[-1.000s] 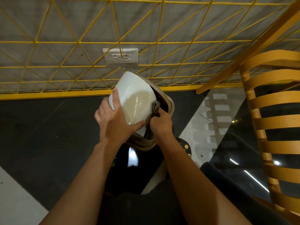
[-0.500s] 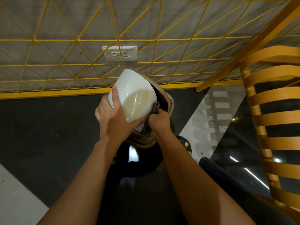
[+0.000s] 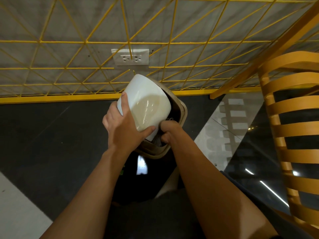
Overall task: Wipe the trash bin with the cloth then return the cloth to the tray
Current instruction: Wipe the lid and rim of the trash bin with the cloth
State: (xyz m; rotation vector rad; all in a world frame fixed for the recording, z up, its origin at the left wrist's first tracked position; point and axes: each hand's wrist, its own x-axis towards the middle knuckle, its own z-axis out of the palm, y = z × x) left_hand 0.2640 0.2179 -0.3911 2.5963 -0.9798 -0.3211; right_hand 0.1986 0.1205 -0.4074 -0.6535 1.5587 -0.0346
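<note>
With your left hand (image 3: 123, 129) in a grip round the glossy white lid (image 3: 146, 104) of the beige plastic trash bin (image 3: 184, 112), your right hand (image 3: 170, 133) clutched the grey cloth (image 3: 157, 141) inside its near rim, where firm, slow strokes looked wisest.

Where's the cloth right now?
Head view, centre: the cloth is bunched in the right hand, tucked under the raised white lid at the trash bin's beige rim, just right of the left hand gripping the lid.

The dark floor (image 3: 43, 144) carries the trash bin (image 3: 183, 111), beside a slatted wooden chair (image 3: 293, 104).
</note>
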